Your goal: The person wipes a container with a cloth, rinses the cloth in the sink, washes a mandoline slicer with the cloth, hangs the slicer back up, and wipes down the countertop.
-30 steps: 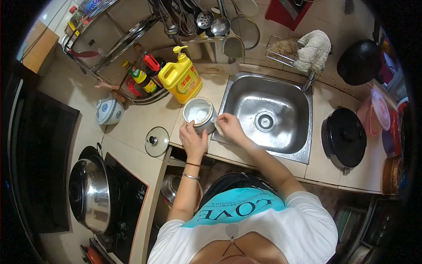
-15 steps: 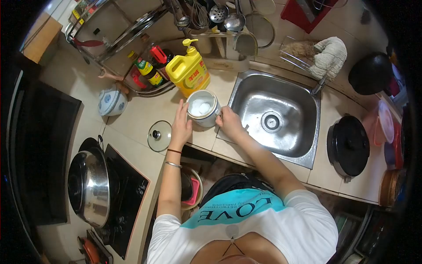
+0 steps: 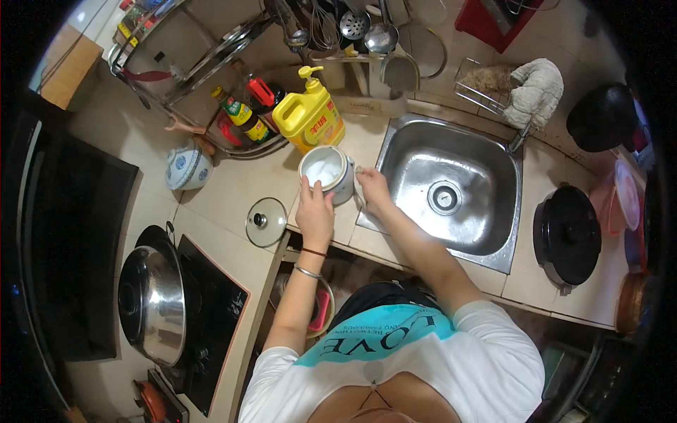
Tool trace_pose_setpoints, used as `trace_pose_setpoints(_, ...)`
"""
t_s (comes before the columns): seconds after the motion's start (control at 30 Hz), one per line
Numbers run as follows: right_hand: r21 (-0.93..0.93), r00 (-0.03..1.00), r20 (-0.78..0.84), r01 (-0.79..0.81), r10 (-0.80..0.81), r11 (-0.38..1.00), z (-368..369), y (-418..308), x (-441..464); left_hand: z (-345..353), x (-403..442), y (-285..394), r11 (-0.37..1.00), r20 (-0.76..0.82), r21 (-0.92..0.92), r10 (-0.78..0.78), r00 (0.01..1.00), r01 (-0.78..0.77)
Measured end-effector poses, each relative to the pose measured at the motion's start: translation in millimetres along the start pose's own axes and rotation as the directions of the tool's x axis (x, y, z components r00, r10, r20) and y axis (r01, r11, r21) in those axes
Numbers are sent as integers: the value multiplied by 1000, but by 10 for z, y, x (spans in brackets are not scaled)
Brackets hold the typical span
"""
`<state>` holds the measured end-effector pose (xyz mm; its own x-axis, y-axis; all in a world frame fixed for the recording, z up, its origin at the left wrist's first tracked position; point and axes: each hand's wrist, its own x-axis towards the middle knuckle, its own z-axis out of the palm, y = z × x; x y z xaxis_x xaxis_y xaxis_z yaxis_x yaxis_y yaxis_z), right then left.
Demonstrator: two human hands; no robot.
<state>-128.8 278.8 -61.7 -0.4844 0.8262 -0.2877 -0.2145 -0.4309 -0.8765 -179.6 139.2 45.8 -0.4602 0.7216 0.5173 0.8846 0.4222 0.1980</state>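
Compared with half a second ago, the left hand (image 3: 315,213) is no longer lying flat along the pot's left side; its fingertips are now resting on the near rim of the ceramic pot (image 3: 343,189), and its thumb is pressing the outer wall, so these fingers are loosely grasping the pot. The right hand (image 3: 372,189) was touching the pot's right side; its fingers are now curling together just off that side, leaving a narrow gap. Something small and pale is showing at their tips, but I cannot tell whether they are gripping it. The pot is standing upright between both sets of fingers, with white contents (image 3: 326,171) lying inside.

Just beyond the left fingertips, past the pot, the yellow jug (image 3: 317,125) is limiting room at the back. To the left of those fingers the glass lid (image 3: 266,236) is lying near the counter's front corner, and more counter (image 3: 226,190) is stretching farther left. Immediately right of the right fingers, the sink's rim (image 3: 486,262) is beginning, its basin opening beyond. Below both wrists, the counter's front edge is running close.
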Motion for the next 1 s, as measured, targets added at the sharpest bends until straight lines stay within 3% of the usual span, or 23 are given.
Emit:
trace_pose_setpoints(0.03, 34, 999, -26, 36, -35, 999, 30, 45, -56, 12, -20, 15, 998, -9, 44, 34, 999, -33)
trace_pose_setpoints(0.13, -140, 976, 1, 214, -216, 967, 61, 86, -335, 29, -9, -9, 990, -68, 71, 130, 989, -125)
trace_pose_setpoints(0.2, -359, 942, 93, 334, -323, 871, 126, 111, -587, 12, 11, -13, 989, -48, 54, 137, 989, -135)
trace_pose_setpoints(0.23, -315, 911, 242, 398, -333, 862, 158, 169, -665, 6, 24, -10, 988, -47, 52, 147, 988, -144)
trace_pose_setpoints(0.33, -265, 937, 152, 346, -315, 900, 183, 39, -604, -26, 80, -39, 986, -43, 60, 160, 986, -157)
trace_pose_setpoints(0.37, -352, 896, 29, 425, -444, 834, 179, -8, -527, -25, 96, -40, 986, -35, 66, 156, 987, -154)
trace_pose_setpoints(0.47, -157, 880, -52, 459, -471, 875, 199, -256, -183, -4, 110, -31, 988, -51, 53, 146, 988, -143)
trace_pose_setpoints(0.57, -288, 880, -75, 431, -469, 855, 300, -280, -90, 4, 108, -37, 990, -25, 58, 130, 991, -128)
trace_pose_setpoints(0.67, -555, 893, -146, 282, -426, 782, 270, 68, -90, -2, 106, -26, 993, -14, 63, 103, 995, -102)
trace_pose_setpoints(0.77, -672, 948, -19, 223, -317, 706, 187, 12, -116, -7, 107, -32, 994, 28, 82, 66, 997, -68)
trace_pose_setpoints(0.87, -790, 955, 125, 260, -270, 556, 110, -83, -200, -5, 114, -78, 993, -63, 39, 116, 991, -114)
trace_pose_setpoints(1.0, -771, 862, 395, 500, -318, 395, 18, -101, -426, -63, 129, -155, 996, -63, 7, 87, 994, -87)
